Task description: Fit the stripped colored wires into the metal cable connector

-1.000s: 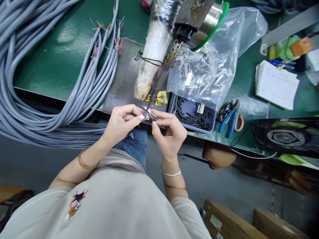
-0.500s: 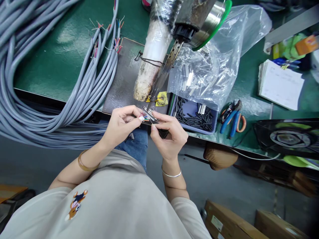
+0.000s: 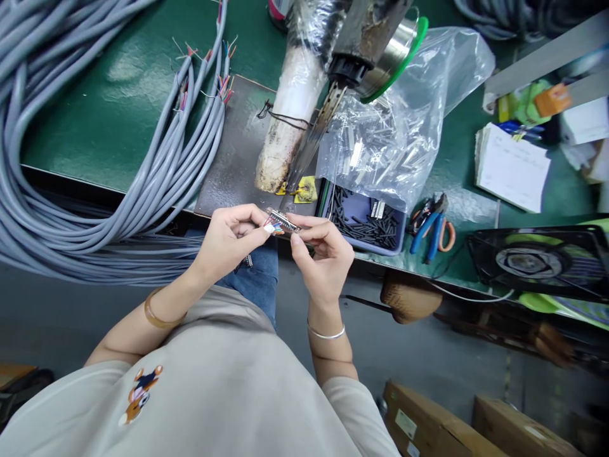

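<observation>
Below the soldering iron tip, a metal multi-pin connector [image 3: 281, 220] is held between my two hands, its row of contacts facing up. My left hand [image 3: 238, 238] pinches the thin coloured wires [image 3: 276, 230] against the connector's left end, thumb on top. At the other end, my right hand [image 3: 323, 251] has thumb and fingers closed on the connector's right edge. Just above stands the soldering iron [image 3: 316, 130], pointing down beside a stained white tube [image 3: 280, 152]. Whether any wire sits in a contact is too small to tell.
Grey cables [image 3: 157, 184] with stripped ends fill the left. A purple tray [image 3: 399, 231] of black sleeves, a clear plastic bag [image 3: 428, 127] of parts, a solder spool [image 3: 399, 57], pliers [image 3: 435, 235], a paper pad [image 3: 514, 168] and a fan [image 3: 537, 260] lie to the right.
The connector has turned from a steeper slant to a flatter one, its contact row now plainer. Both hands stay closed near the same spot; the view has shifted slightly right.
</observation>
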Demonstrator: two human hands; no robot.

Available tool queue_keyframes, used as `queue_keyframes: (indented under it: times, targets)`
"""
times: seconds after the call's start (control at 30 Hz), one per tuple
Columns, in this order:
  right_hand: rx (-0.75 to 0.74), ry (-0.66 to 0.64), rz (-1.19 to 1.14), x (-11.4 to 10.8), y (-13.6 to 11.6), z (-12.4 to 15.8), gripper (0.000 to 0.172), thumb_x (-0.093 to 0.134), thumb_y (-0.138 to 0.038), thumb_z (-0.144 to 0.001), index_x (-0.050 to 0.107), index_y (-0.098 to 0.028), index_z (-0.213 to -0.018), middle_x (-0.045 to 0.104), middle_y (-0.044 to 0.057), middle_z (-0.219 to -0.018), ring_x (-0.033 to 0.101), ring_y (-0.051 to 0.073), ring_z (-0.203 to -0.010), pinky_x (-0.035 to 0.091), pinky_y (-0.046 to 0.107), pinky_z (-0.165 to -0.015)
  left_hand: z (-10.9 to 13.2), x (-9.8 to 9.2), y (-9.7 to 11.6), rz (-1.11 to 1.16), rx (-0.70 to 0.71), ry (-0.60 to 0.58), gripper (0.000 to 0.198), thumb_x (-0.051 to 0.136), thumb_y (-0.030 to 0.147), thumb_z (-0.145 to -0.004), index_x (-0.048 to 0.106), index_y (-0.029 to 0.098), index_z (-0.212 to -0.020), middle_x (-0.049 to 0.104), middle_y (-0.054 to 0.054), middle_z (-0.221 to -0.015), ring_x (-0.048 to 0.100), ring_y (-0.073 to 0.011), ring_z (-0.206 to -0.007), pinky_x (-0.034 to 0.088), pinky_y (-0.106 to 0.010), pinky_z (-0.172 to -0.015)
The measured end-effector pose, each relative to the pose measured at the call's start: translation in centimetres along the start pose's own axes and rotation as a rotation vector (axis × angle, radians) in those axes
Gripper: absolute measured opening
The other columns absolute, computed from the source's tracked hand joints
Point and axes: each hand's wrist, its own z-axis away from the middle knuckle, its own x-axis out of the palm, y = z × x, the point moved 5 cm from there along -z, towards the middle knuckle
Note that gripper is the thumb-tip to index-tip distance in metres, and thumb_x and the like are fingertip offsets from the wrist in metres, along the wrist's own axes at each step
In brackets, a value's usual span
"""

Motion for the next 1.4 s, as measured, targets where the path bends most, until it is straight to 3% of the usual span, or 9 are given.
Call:
queue_keyframes:
  times: [0.13,0.37,0.83,1.4]
  targets:
    - [-0.141,0.030,0.064,0.1,-0.9,-0.1,0.013,0.070,-0.013,-0.089,0.065,-0.023,-0.084,0.081,0.004,-0.107,0.078,0.018,-0.098,0.064,0.035,-0.086,0.1,0.1,0.1,0.004,0.043,0.029,0.012,0.073,0.021,-0.073,0.066,0.015,-0.065,0.069,-0.002,-0.072,0.054,-0.0083,-0.058,0.040,-0.018,-0.049]
    - [-0.261,0.038,0.194,0.4,-1.4,-0.4,0.013,0.068,-0.013,-0.090,0.065,-0.024,-0.087,0.081,0.005,-0.109,0.079,0.020,-0.097,0.066,0.037,-0.082,-0.3,0.1,0.5,-0.047,0.098,0.069,0.013,0.072,0.020,-0.072,0.063,0.016,-0.064,0.070,-0.002,-0.076,0.057,-0.0090,-0.062,0.045,-0.019,-0.055]
    - [-0.263,0.056,0.186,0.5,-1.0,-0.5,0.014,0.070,-0.011,-0.088,0.066,-0.025,-0.087,0.081,0.004,-0.107,0.079,0.020,-0.096,0.066,0.037,-0.080,-0.4,0.4,0.6,-0.094,0.140,0.071,0.014,0.068,0.019,-0.075,0.058,0.017,-0.066,0.066,-0.002,-0.075,0.053,-0.0080,-0.060,0.041,-0.018,-0.053]
    - [-0.342,0.078,0.243,0.5,-1.5,-0.8,0.018,0.073,-0.009,-0.087,0.069,-0.027,-0.092,0.081,0.003,-0.108,0.079,0.020,-0.096,0.068,0.036,-0.081,-0.3,0.3,1.4,-0.159,0.157,0.095,0.013,0.069,0.019,-0.074,0.061,0.016,-0.064,0.072,-0.004,-0.078,0.052,-0.0075,-0.056,0.038,-0.017,-0.048]
